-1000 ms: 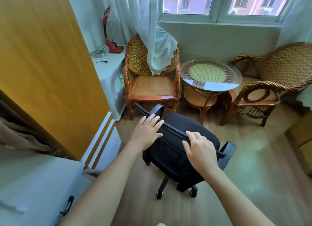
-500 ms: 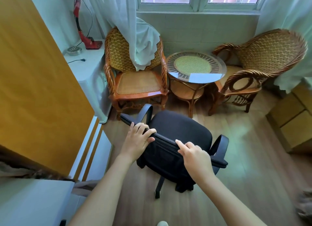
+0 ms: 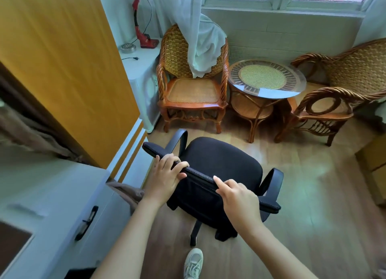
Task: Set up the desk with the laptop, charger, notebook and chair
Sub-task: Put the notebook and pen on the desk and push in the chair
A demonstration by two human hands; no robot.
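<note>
Head view: both my hands grip the top edge of the black office chair [image 3: 217,170] backrest, left hand [image 3: 167,174] with fingers curled over it, right hand [image 3: 238,197] clenched on it. Since a second ago the chair has rolled back from the rattan chair [image 3: 192,91] toward me, nearing the white table [image 3: 52,187] edge at my left. Chair relocation under way; laptop, charger, notebook unseen

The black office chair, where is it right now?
In the head view the black office chair stands low in the centre on the wooden floor, in front of the wicker armchair, its backrest top gripped by both hands.
</note>
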